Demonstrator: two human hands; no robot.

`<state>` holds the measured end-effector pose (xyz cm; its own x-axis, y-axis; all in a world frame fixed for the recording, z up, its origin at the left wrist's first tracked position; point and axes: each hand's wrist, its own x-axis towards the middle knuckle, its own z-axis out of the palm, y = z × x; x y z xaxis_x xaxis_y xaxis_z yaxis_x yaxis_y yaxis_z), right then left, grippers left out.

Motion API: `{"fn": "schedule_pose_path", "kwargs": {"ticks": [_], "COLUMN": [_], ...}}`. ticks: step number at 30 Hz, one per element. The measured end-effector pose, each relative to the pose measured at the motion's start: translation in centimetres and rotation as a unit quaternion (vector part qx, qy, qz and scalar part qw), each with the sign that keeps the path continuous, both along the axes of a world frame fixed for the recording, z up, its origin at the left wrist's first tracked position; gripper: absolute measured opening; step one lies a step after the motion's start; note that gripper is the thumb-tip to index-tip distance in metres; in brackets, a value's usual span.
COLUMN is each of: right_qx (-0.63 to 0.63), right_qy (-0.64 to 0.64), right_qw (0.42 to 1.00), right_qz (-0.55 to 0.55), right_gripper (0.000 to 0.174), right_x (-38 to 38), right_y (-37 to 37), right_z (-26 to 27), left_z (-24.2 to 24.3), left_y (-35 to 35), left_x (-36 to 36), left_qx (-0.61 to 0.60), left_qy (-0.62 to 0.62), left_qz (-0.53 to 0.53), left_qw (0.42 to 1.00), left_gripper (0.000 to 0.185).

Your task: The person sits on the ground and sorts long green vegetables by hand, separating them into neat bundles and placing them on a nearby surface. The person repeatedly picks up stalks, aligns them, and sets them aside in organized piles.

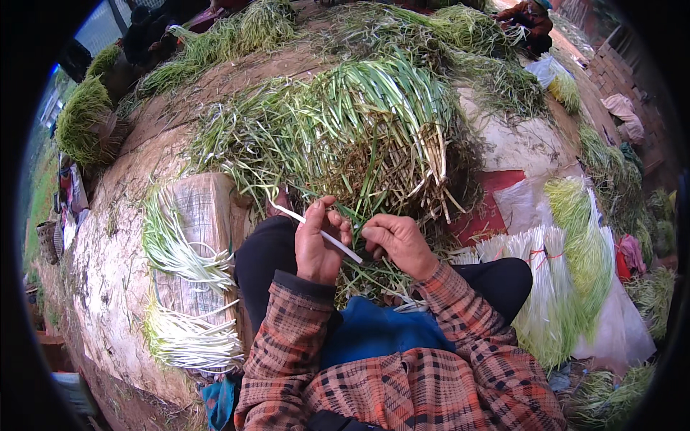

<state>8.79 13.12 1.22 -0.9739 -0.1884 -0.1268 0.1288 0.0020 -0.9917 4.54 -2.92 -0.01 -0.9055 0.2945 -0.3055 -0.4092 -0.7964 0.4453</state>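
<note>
A slim white allium stalk [343,247] lies slantwise across my left hand [321,242], held between thumb and fingers. Its thin, bent end points away from me, up and to the left. Beside it my right hand [399,245] has its thumb and curled fingers drawn together. Green leaf strips [356,218] show between the two hands; whether the right fingertips pinch one is hidden. Just beyond rises a large heap of green, leafy alliums [366,124] with brown, dirty roots. Cleaned white stalks [194,336] lie in two bunches on a sack-covered block [188,215] to my left.
At my right, tied white bundles [539,269] and yellow-green stalks [579,242] rest on plastic sheeting [614,318]. A red sheet [490,204] lies beside the heap. More green piles [232,48] and a crouching person [528,24] are farther off.
</note>
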Motion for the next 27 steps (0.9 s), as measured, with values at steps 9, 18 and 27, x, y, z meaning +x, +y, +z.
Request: {"fn": "schedule_pose_path", "kwargs": {"ticks": [9,18,27], "right_qx": [0.605,0.215,-0.015], "right_qy": [0.061,0.062,0.178], "right_qw": [0.738,0.888,0.917], "right_qz": [-0.293,-0.401,-0.356], "right_gripper": [0.020,0.015,0.027], "right_x": [-13.1,-12.6,-7.6], "right_y": [13.7,14.4,10.1], "right_z": [-2.3,3.4,5.9], "left_z": [-1.7,-1.2,-0.5], "left_y": [1.0,1.0,1.0], "left_x": [0.3,0.4,0.1], "left_qx": [-0.028,-0.073,-0.106], "left_qy": [-0.004,-0.005,-0.023], "left_qz": [-0.011,-0.009,-0.023], "left_qw": [1.000,0.997,0.994], "left_gripper": [0.020,0.019,0.016]}}
